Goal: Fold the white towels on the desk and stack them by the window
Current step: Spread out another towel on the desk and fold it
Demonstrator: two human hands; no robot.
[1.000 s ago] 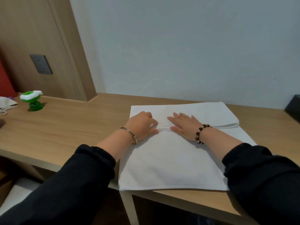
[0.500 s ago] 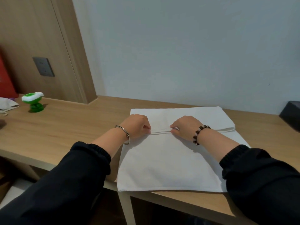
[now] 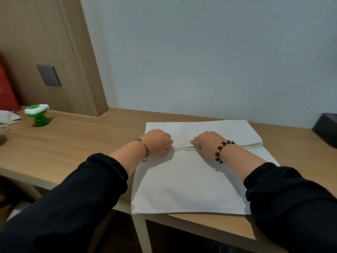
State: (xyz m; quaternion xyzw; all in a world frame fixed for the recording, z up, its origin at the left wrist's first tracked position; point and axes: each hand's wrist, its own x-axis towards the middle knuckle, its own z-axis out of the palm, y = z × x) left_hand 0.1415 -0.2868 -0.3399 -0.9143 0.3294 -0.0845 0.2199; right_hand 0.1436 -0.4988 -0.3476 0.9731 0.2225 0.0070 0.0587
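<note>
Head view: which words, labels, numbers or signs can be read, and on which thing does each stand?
None can be read.
The white towel, green toy, wall socket and black box bear no text in view.
Faint pale marks on the red object are too blurred.

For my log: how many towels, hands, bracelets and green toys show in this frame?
Towels: 1, the white towel, gripped at its folded edge by both hands.
Hands: 2, left hand and right hand.
Bracelets: 2, metal bangle and bead bracelet.
Green toys: 1, the green toy.
Total: 6.
</note>
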